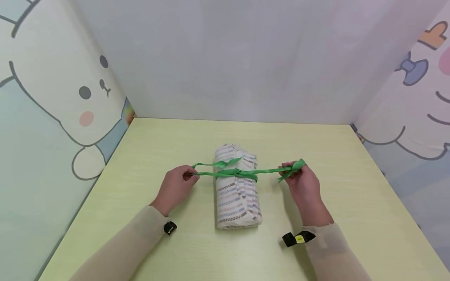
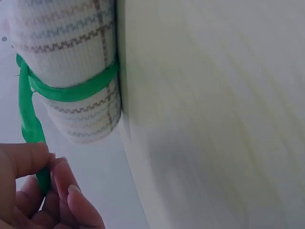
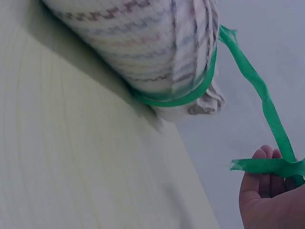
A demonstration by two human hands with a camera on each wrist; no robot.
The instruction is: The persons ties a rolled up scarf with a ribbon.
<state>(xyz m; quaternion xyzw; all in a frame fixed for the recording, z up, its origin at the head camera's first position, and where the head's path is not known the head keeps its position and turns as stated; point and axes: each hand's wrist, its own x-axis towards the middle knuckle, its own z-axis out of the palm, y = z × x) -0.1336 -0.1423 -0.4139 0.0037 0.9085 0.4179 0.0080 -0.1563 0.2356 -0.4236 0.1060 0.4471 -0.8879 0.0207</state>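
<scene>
A rolled cloth (image 1: 234, 203), white with striped bands of small blocks, lies lengthwise on the table. Round its upper half runs a green ribbon (image 1: 242, 173), crossed in a knot on top. To the left of the roll, my left hand (image 1: 177, 187) pinches one ribbon end between thumb and fingers; a loose tail curls back over the cloth. My right hand (image 1: 305, 187) grips the other end on the right, with the tail folded over the fingers. Both strands stretch nearly straight from the knot. In the left wrist view the ribbon (image 2: 71, 93) presses snugly into the cloth.
The pale yellow table (image 1: 158, 140) reaches back to a plain light wall (image 1: 225, 62). Panels with cartoon animals (image 1: 88, 93) stand along both sides. Dark straps (image 1: 299, 238) sit at the cuffs of the beige sleeves.
</scene>
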